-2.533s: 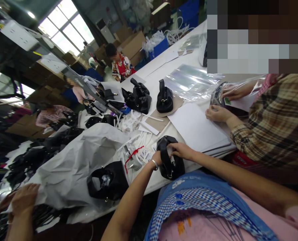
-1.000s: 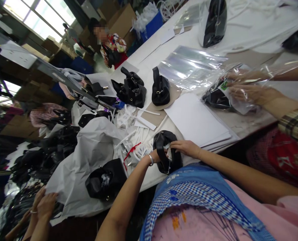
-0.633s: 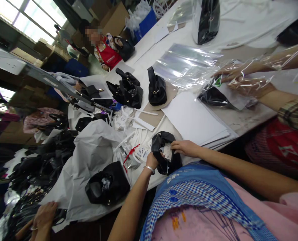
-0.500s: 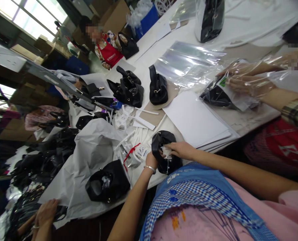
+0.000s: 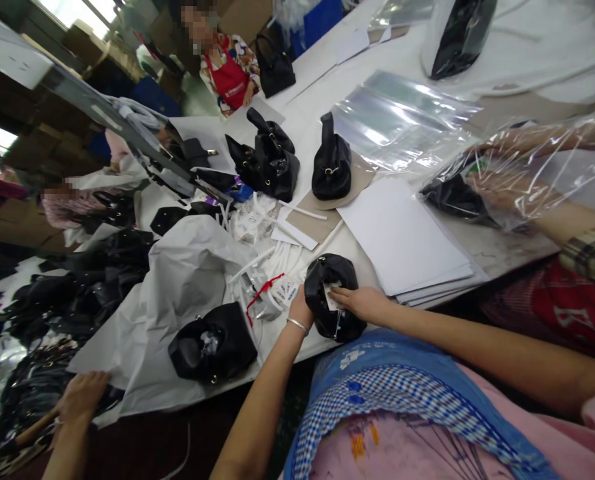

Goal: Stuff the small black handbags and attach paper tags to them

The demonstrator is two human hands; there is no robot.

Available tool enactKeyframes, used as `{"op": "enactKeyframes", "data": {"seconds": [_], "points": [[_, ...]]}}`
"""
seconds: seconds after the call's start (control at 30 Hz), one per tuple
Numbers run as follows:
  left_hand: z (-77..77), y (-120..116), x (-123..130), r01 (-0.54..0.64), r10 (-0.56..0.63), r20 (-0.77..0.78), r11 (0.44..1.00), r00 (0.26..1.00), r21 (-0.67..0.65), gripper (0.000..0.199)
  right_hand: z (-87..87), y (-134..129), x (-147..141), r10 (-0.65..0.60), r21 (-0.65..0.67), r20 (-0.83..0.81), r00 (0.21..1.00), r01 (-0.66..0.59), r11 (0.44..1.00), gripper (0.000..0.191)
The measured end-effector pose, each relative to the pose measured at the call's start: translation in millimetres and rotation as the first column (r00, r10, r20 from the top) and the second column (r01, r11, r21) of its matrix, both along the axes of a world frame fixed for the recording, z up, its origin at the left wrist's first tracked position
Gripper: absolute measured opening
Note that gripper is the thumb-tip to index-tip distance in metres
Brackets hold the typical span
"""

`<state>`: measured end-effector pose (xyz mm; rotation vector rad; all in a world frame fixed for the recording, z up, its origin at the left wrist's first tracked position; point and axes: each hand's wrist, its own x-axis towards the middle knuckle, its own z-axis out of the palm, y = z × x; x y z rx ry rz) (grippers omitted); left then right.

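A small black handbag (image 5: 345,327) stands at the table edge in front of me, its opening facing up. My left hand (image 5: 301,312), with a silver bangle on the wrist, grips the bag's left side; some of its fingers are hidden by the bag. At the opening, my right hand (image 5: 360,303) has its fingertips on a white tag (image 5: 331,298). Just left of the bag lie a red cord (image 5: 265,293) and white labels with printed codes (image 5: 288,291). Another black handbag (image 5: 227,343) lies further left, its opening showing crumpled clear material.
A stack of white sheets (image 5: 407,240) lies right of my bag. Beyond are black handbags (image 5: 331,167) and clear plastic bags (image 5: 402,123). At right, a co-worker's hands (image 5: 507,190) handle a bagged item; at left, another person's hand (image 5: 85,393) touches white sheeting (image 5: 177,280).
The view has shifted slightly. My right fingers have moved a little over the tag in the bag's opening, and my left hand stays on the bag. The co-worker's plastic-wrapped item has shifted.
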<state>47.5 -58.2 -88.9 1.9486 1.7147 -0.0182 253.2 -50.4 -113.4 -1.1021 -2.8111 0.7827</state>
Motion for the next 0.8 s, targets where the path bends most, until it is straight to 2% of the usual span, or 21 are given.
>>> {"op": "enactKeyframes", "data": {"seconds": [0.1, 0.17, 0.27, 0.37, 0.43, 0.5, 0.63, 0.7, 0.8], "points": [[-9.8, -13.5, -13.7, 0.015, -0.019, 0.049, 0.995, 0.999, 0.094, 0.029, -0.6, -3.2, -4.8, 0.011, 0.039, 0.034, 0.999, -0.012, 0.999, 0.048], [-16.9, -23.7, -17.1, -0.096, 0.085, 0.08, 0.984, 0.993, 0.148, 0.031, 0.0, -5.4, -10.2, 0.017, 0.07, 0.063, 0.998, -0.021, 0.997, 0.048], [-25.0, -34.0, -16.1, -0.295, 0.275, 0.128, 0.937, 0.953, 0.184, 0.029, 4.3, -7.7, -21.6, 0.036, 0.095, 0.123, 0.992, -0.048, 0.994, 0.05], [-27.9, -35.9, -17.5, -0.405, 0.346, 0.299, 0.899, 0.889, 0.167, 0.024, 13.3, -6.0, -32.7, 0.061, 0.096, 0.19, 0.98, -0.081, 0.992, 0.051], [-28.1, -33.9, -21.4, -0.482, 0.393, 0.449, 0.871, 0.802, 0.099, 0.023, 20.9, -0.8, -37.2, 0.111, 0.098, 0.23, 0.967, -0.136, 0.986, 0.048], [-28.5, -31.6, -24.6, -0.563, 0.464, 0.572, 0.826, 0.677, -0.004, 0.023, 27.9, 7.3, -38.5, 0.198, 0.103, 0.239, 0.951, -0.228, 0.968, 0.039], [-32.1, -28.9, -19.7, -0.645, 0.566, 0.708, 0.736, 0.423, -0.204, 0.027, 33.4, 23.1, -36.7, 0.333, 0.118, 0.201, 0.921, -0.361, 0.925, 0.026], [-34.9, -27.9, -13.8, -0.666, 0.598, 0.724, 0.699, 0.343, -0.262, 0.029, 30.8, 26.9, -35.4, 0.351, 0.147, 0.156, 0.923, -0.373, 0.916, 0.022], [-35.2, -27.8, -7.0, -0.7, 0.641, 0.707, 0.651, 0.3, -0.293, 0.03, 21.1, 28.7, -30.1, 0.389, 0.174, 0.047, 0.92, -0.391, 0.904, 0.019]]}}
